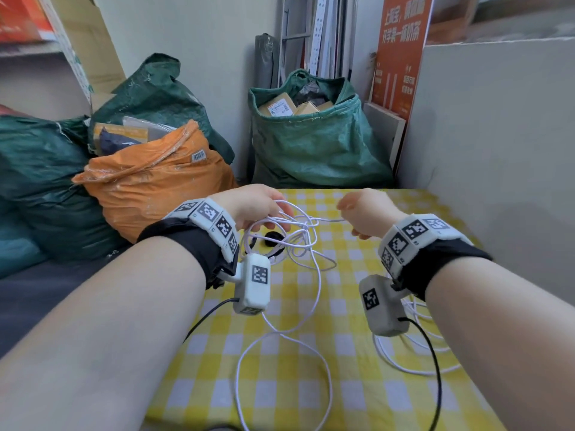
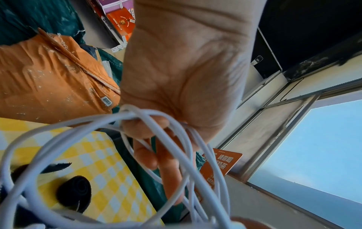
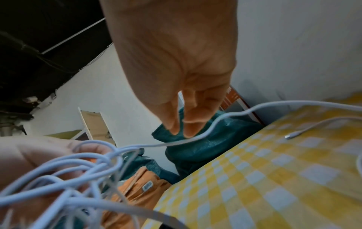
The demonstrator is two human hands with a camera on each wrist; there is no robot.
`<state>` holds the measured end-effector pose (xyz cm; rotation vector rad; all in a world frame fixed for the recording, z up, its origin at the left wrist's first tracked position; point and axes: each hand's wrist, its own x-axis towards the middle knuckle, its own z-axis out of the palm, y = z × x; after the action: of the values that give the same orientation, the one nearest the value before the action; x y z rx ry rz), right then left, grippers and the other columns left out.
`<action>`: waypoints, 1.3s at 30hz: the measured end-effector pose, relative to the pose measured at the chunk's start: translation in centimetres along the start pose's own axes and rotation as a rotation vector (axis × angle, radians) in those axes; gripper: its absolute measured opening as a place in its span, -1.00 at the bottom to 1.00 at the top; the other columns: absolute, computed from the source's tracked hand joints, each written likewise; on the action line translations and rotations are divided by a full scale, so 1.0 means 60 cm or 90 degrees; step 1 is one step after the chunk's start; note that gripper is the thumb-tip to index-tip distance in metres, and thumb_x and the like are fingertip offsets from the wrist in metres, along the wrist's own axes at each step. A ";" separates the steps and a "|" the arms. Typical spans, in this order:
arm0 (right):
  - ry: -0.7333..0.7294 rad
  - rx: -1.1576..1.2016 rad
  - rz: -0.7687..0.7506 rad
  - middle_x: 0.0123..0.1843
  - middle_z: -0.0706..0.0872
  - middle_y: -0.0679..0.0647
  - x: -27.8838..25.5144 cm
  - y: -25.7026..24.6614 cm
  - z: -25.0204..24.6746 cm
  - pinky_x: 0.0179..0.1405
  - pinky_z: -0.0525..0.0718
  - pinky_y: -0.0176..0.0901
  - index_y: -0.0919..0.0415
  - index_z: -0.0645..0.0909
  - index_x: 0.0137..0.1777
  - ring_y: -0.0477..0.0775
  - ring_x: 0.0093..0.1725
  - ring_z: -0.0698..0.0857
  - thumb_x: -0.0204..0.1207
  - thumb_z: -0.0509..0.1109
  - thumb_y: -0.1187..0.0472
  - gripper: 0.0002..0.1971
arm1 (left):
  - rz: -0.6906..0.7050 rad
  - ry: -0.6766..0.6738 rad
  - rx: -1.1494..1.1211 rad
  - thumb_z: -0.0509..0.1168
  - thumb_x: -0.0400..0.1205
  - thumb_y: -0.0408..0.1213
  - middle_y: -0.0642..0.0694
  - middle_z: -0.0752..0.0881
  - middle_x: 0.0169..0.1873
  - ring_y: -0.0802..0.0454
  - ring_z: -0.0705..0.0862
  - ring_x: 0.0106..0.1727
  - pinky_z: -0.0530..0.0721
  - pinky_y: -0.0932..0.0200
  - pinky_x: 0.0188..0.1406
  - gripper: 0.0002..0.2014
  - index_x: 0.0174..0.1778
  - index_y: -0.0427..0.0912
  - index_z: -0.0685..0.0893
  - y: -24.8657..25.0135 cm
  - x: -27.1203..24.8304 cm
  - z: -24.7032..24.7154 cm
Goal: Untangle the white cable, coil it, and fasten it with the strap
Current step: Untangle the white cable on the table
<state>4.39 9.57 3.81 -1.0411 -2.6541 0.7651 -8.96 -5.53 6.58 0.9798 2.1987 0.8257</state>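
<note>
A tangled white cable (image 1: 300,236) hangs between my two hands above the yellow checked tablecloth (image 1: 342,384). My left hand (image 1: 278,217) grips several loops of the white cable (image 2: 172,124), fingers curled round them in the left wrist view of that hand (image 2: 156,148). My right hand (image 1: 345,214) pinches a single strand running out of the knot; its fingertips (image 3: 189,131) sit on that strand (image 3: 215,122). A black strap (image 1: 273,236) lies on the cloth under the tangle, seen rolled up as the strap (image 2: 74,192). One cable plug (image 3: 288,136) rests on the cloth.
Slack cable loops (image 1: 413,353) lie on the cloth under my right wrist and trail toward the front edge. An orange sack (image 1: 155,194) and green bags (image 1: 311,141) stand beyond the table's left and far edges. A grey board (image 1: 497,150) walls the right side.
</note>
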 end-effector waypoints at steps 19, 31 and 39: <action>-0.097 0.024 -0.151 -0.42 0.54 0.12 -0.019 -0.041 0.028 -0.43 0.44 -0.18 0.06 0.68 -0.23 0.08 -0.41 0.49 0.61 0.30 0.08 -0.78 | 0.122 0.119 -0.007 0.45 0.48 -0.40 0.04 0.64 -0.22 0.08 0.62 -0.16 0.53 0.26 -0.25 -0.84 -0.17 -0.06 0.65 -0.014 0.018 0.004; -0.035 0.182 -0.102 -0.39 0.49 0.01 -0.016 -0.044 0.028 -0.54 0.38 -0.26 0.07 0.56 -0.37 -0.02 -0.48 0.45 0.59 0.24 0.19 -0.72 | 0.153 0.092 0.088 0.53 0.42 -0.26 -0.05 0.70 -0.13 0.04 0.66 -0.08 0.59 0.22 -0.21 -0.75 -0.05 -0.12 0.67 -0.001 0.010 0.029; -0.047 0.230 -0.101 -0.44 0.43 0.00 -0.018 -0.048 0.021 -0.46 0.39 -0.18 0.07 0.59 -0.36 -0.01 -0.49 0.37 0.60 0.26 0.19 -0.72 | 0.192 0.073 0.063 0.50 0.41 -0.38 -0.14 0.73 -0.20 0.02 0.63 -0.23 0.55 0.18 -0.24 -0.77 -0.12 -0.11 0.62 -0.003 0.017 0.034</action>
<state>3.09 6.57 4.30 -0.7127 -2.4857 1.2071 -8.11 -4.21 4.90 1.3685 2.2367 0.9345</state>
